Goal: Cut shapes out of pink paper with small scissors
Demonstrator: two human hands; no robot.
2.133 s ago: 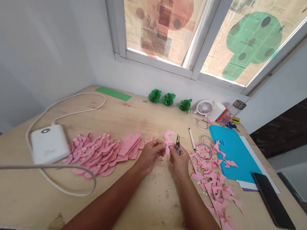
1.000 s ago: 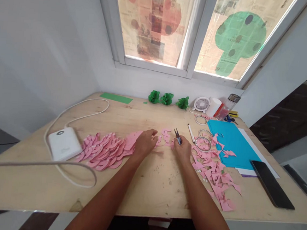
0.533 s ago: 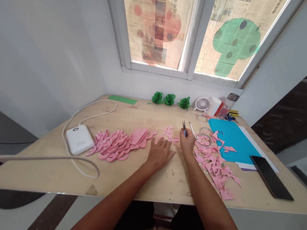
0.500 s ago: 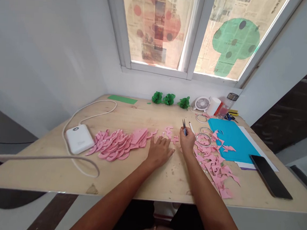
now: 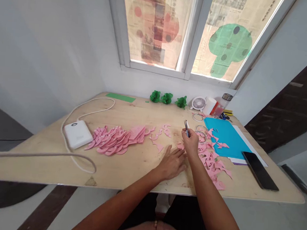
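Note:
My left hand (image 5: 171, 163) lies flat on the table with its fingers spread. Its fingertips touch pink paper scraps (image 5: 181, 146) just left of my right wrist. My right hand (image 5: 191, 142) is closed around small scissors (image 5: 186, 129), their dark blades pointing away from me; the handles are hidden in the fist. To the left lies a fanned pile of curved pink paper pieces (image 5: 114, 140), with squarer pink sheets (image 5: 138, 133) at its right end. A few loose pink cuttings (image 5: 158, 145) sit between pile and hands. More pink offcuts (image 5: 210, 162) are heaped beside my right forearm.
On the left, a white power bank (image 5: 78, 134) trails a white cable (image 5: 69, 119). Green paper flowers (image 5: 167, 98), a small fan (image 5: 198, 103) and a bottle (image 5: 222, 104) stand at the back. Blue sheets (image 5: 230, 137) and a black phone (image 5: 260, 171) lie right.
My left hand has moved right and towards me, with loose pink scraps now showing where it was. The scissor blades, apart before, now look closer together. The view has shifted slightly.

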